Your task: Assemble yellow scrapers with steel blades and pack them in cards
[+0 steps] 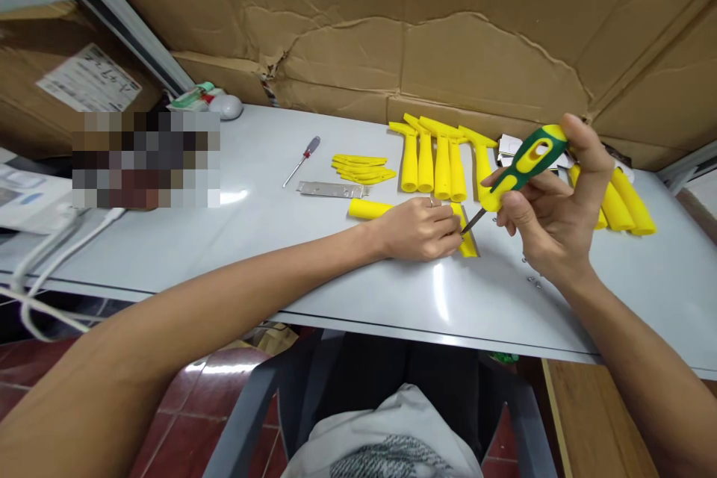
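My left hand [424, 230] is closed around a yellow tool body [370, 209], whose round handle sticks out to the left and whose flat head shows at the right. In my right hand [552, 220] is a green and yellow screwdriver [523, 168], tilted, with its metal tip down at the yellow head beside my left fingers. Whether the tip sits in a screw is too small to tell. Small metal screws [534, 281] lie on the white table [358, 280] below my right hand.
Several yellow tool bodies [442, 164] lie behind my hands, more [630, 202] at the right. Left of them are thin yellow pieces [363, 169], a metal strip pack [334, 190] and a small screwdriver [302, 161]. Cardboard [347, 52] lines the back; white cables [50, 261] hang at left.
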`<state>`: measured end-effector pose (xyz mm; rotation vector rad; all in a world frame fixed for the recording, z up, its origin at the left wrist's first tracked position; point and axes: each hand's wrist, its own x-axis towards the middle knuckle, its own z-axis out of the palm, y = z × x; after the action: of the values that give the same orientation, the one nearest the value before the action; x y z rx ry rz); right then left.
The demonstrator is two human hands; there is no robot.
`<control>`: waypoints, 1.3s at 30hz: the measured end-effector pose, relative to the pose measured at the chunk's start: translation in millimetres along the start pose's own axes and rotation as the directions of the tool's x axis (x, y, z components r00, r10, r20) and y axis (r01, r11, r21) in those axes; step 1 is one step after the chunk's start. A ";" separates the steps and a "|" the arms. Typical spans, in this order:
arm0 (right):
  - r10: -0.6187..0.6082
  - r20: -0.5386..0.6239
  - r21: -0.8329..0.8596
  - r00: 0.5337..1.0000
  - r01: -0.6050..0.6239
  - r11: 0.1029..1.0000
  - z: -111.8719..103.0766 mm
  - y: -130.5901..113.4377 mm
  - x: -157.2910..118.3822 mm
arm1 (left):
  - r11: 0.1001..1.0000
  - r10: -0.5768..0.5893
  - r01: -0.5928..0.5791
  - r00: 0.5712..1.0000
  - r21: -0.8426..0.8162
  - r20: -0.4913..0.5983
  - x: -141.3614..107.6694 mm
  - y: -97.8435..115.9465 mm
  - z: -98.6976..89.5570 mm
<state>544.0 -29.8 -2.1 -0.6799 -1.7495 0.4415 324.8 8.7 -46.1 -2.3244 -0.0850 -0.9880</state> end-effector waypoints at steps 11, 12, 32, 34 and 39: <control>0.104 0.077 0.073 0.992 -0.110 0.991 -4.4 17.0 -4.0 | 1.000 0.005 -0.005 0.996 -0.001 0.094 -3.9 0.4 0.8; 0.100 0.077 0.075 0.992 -0.106 0.992 -3.5 17.7 -4.8 | 1.000 0.006 -0.006 0.995 0.000 0.102 -4.1 0.4 1.0; 0.078 0.200 0.140 0.977 -0.107 0.984 -11.2 23.0 3.5 | 1.000 0.024 -0.024 0.993 -0.005 0.116 -2.2 1.2 0.6; 0.063 0.192 0.127 0.979 -0.088 0.988 -11.7 22.0 4.2 | 1.000 0.018 -0.016 0.993 -0.012 0.115 -1.8 1.6 -0.2; 0.022 0.114 0.052 0.993 -0.028 0.998 -13.0 18.4 3.9 | 1.000 0.008 -0.006 0.997 -0.021 0.076 -0.9 2.3 -0.7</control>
<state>559.8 -13.8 -6.8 -0.6498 -1.8308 0.5518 324.3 6.6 -47.5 -2.3792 -0.0974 -0.9009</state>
